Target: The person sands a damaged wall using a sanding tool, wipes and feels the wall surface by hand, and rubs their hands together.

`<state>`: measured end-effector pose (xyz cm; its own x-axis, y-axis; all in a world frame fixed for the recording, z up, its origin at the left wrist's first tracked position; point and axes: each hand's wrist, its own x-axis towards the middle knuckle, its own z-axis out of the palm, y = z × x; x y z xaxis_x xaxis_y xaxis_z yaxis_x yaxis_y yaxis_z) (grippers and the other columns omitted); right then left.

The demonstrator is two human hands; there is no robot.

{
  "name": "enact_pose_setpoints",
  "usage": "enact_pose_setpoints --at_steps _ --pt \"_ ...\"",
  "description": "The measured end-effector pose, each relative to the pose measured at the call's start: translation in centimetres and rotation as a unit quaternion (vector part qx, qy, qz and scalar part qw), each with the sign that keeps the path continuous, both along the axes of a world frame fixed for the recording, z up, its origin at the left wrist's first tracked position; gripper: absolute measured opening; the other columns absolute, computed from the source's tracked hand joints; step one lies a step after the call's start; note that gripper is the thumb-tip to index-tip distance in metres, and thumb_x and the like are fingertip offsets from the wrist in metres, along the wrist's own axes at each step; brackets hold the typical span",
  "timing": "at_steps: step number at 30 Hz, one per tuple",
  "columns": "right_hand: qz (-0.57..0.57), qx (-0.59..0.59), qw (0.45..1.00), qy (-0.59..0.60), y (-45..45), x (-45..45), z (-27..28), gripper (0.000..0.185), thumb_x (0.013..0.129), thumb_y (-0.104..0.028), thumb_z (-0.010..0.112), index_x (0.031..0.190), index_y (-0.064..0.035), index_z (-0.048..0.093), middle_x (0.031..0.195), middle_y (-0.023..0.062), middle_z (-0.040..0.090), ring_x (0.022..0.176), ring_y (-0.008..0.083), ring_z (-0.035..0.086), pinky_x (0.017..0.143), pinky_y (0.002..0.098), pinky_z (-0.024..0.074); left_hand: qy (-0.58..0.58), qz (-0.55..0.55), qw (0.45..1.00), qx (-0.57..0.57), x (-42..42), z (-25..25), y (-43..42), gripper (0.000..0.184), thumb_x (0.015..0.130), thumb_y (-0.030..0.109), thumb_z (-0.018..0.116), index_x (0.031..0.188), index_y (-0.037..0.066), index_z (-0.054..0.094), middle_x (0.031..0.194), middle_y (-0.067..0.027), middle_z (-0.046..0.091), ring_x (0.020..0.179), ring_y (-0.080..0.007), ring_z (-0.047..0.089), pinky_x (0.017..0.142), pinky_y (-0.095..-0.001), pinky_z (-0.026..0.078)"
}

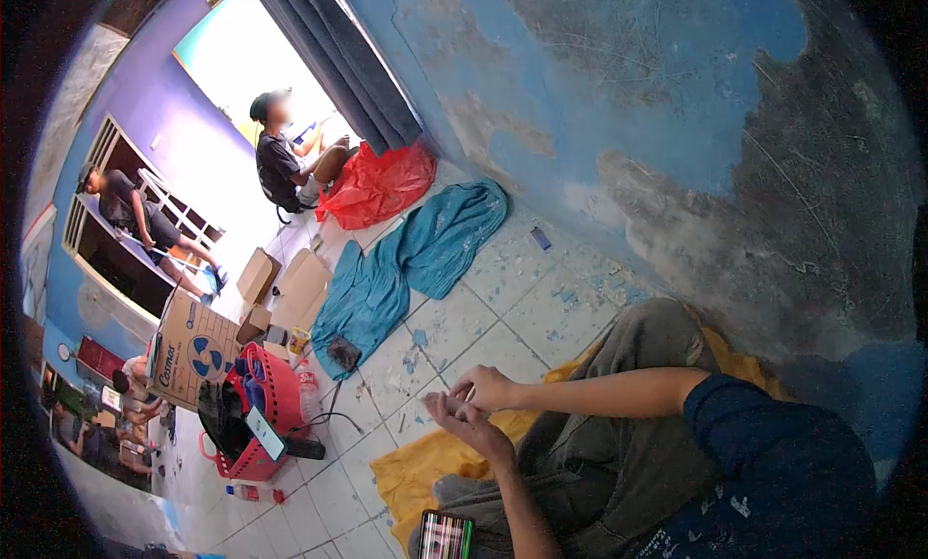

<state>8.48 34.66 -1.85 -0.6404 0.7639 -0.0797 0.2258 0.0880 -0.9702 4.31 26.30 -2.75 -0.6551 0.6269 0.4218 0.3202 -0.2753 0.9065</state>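
My right hand (490, 389) and my left hand (472, 431) meet in front of my bent legs. Both have curled fingers around a small greyish thing (447, 404), too small to tell apart clearly from the fingers. Beneath my legs a yellow cloth (401, 472) is spread on the tiled floor. A phone (447, 536) with a striped lit screen is at the bottom edge, beside my left forearm.
Paint flakes and a blue lighter-like item (540, 238) lie by the peeling wall (677, 211). Ahead are a teal cloth (440, 235), red plastic bag (387, 184), pink basket (280, 390) and cardboard box (193, 351). One person (280, 163) sits; another (130, 206) holds a long tool.
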Motion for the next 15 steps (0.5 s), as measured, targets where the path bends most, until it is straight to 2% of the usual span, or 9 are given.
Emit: enact_pose_setpoints --at_steps 1,3,4,6,7,8,10,11,15 --pt "0.000 0.000 1.000 0.000 0.0 0.1 0.4 0.032 0.062 -0.013 0.069 0.090 0.0003 0.061 0.079 0.0100 0.064 0.075 0.0147 0.061 0.068 0.0276 0.0476 0.000 0.000 1.000 0.000 -0.1 0.2 -0.2 0.053 0.085 0.034 0.045 0.126 0.005 0.028 0.138 -0.0136 0.011 0.120 -0.0267 0.027 0.095 -0.0367 0.029" --pt "0.009 0.006 1.000 0.019 0.2 0.3 0.5 0.032 0.055 -0.017 0.070 0.084 -0.0033 0.064 0.075 0.0094 0.063 0.071 0.0184 0.060 0.065 0.0297 0.0465 0.069 0.112 0.991 -0.014 0.0 1.5 -0.7 0.049 0.086 0.028 0.045 0.126 0.007 0.027 0.136 -0.0143 0.015 0.117 -0.0256 0.029 0.095 -0.0359 0.031" --pt "0.009 0.006 1.000 0.018 0.2 0.3 0.6 0.032 0.055 -0.017 0.070 0.084 -0.0033 0.064 0.075 0.0094 0.063 0.071 0.0184 0.060 0.065 0.0297 0.0465 0.068 0.112 0.991 -0.014 -0.7 0.6 -0.9 0.049 0.086 0.028 0.045 0.126 0.007 0.027 0.136 -0.0143 0.015 0.117 -0.0256 0.029 0.095 -0.0359 0.031" --pt "0.031 -0.038 0.997 0.052 0.4 0.1 0.2 0.030 0.054 -0.017 0.071 0.079 -0.0022 0.064 0.072 0.0076 0.062 0.068 0.0152 0.059 0.063 0.0286 0.0460 -0.067 -0.001 0.996 -0.054 -2.7 -2.0 -1.2 0.046 0.087 0.021 0.041 0.127 0.006 0.024 0.133 -0.0141 0.020 0.114 -0.0244 0.035 0.094 -0.0347 0.035" --pt "0.032 -0.040 0.997 0.052 0.5 0.0 0.0 0.030 0.054 -0.017 0.071 0.079 -0.0022 0.064 0.072 0.0076 0.062 0.068 0.0152 0.059 0.063 0.0286 0.0460 -0.442 -0.109 0.890 0.029 -4.1 -2.7 -0.8 0.042 0.087 0.023 0.039 0.123 0.002 0.031 0.126 -0.0132 0.032 0.107 -0.0211 0.043 0.087 -0.0330 0.041" --pt "0.072 -0.058 0.994 0.052 0.6 0.0 0.1 0.030 0.054 -0.017 0.071 0.079 -0.0027 0.064 0.073 0.0076 0.062 0.068 0.0151 0.059 0.063 0.0285 0.0458 -0.442 -0.108 0.890 0.029 -3.8 -2.2 -0.9 0.042 0.087 0.023 0.039 0.123 0.002 0.031 0.126 -0.0132 0.032 0.107 -0.0211 0.043 0.087 -0.0330 0.041" --pt "0.113 -0.076 0.989 0.052 1.0 0.1 0.4 0.030 0.054 -0.017 0.071 0.079 -0.0032 0.064 0.074 0.0077 0.062 0.069 0.0150 0.059 0.064 0.0283 0.0456 -0.484 -0.219 0.847 0.023 -3.0 -1.2 -0.6 0.039 0.088 0.027 0.036 0.116 0.000 0.039 0.118 -0.0127 0.043 0.100 -0.0184 0.048 0.079 -0.0312 0.045" --pt "0.116 -0.061 0.991 0.040 1.2 0.4 0.9 0.030 0.054 -0.017 0.071 0.079 -0.0032 0.063 0.074 0.0082 0.062 0.070 0.0157 0.059 0.064 0.0286 0.0455 -0.483 -0.209 0.850 0.004 -2.8 -0.8 -0.4 0.039 0.087 0.031 0.038 0.111 0.001 0.045 0.112 -0.0111 0.048 0.102 -0.0176 0.047 0.080 -0.0302 0.043" --pt "0.105 0.006 0.994 -0.008 1.3 1.3 2.5 0.033 0.053 -0.015 0.069 0.083 -0.0023 0.061 0.076 0.0108 0.061 0.072 0.0186 0.059 0.066 0.0295 0.0454 -0.478 -0.155 0.864 -0.023 -1.8 0.5 -1.4 0.040 0.086 0.031 0.041 0.113 0.002 0.043 0.115 -0.0101 0.046 0.104 -0.0188 0.046 0.085 -0.0315 0.040"
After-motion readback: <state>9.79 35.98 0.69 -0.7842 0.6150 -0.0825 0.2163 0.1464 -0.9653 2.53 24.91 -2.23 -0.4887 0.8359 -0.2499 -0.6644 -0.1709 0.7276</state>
